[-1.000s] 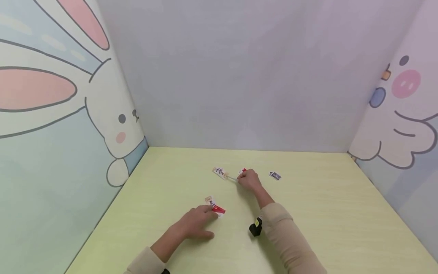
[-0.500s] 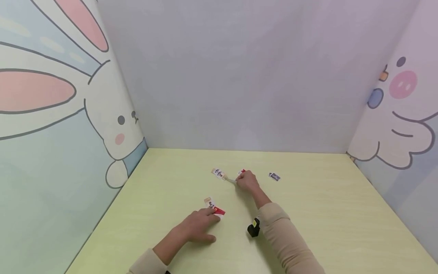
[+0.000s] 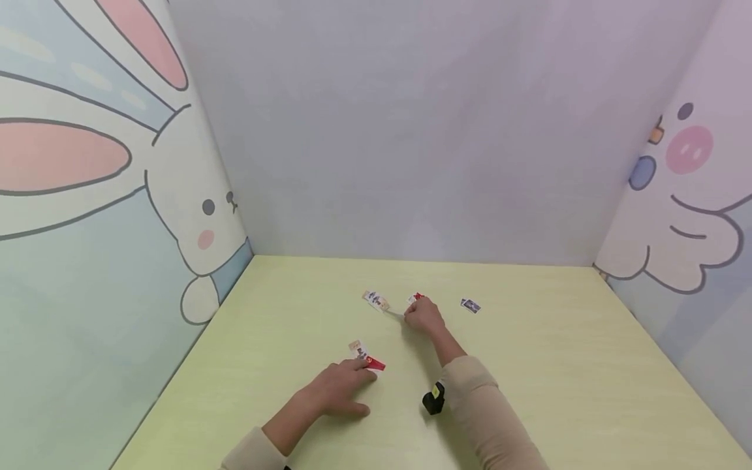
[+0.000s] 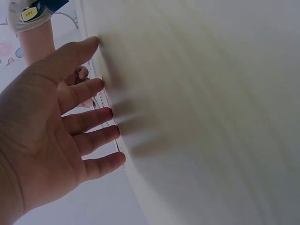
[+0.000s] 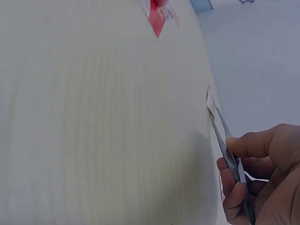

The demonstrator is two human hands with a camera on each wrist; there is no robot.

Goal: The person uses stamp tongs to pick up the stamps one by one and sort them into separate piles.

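My right hand [image 3: 424, 315] pinches a pair of metal tweezers [image 5: 236, 166] between thumb and fingers. Their tips point left and meet the near end of a small printed paper strip [image 3: 376, 301] on the table. In the right wrist view the tips look slightly apart at the paper [image 5: 211, 101]; whether they grip it I cannot tell. Lower left, my left hand [image 3: 337, 390] reaches over the table, fingers extended and spread. Its fingertips touch a red-and-white card [image 3: 376, 364], which lies against another printed strip [image 3: 356, 349]. The fingers partly cover both.
Behind my right hand lies another red-and-white piece [image 3: 413, 299], partly hidden. Small dark pictures [image 3: 471, 305] overlap farther right. The pale yellow table [image 3: 558, 365] ends at a grey back wall [image 3: 411, 130], with cartoon-printed walls on both sides. A black wrist device [image 3: 433, 399] hangs by my right sleeve.
My right hand has drawn back slightly toward me, uncovering a bit more of the red piece behind it. The left hand has barely shifted. The head view has tilted a little.
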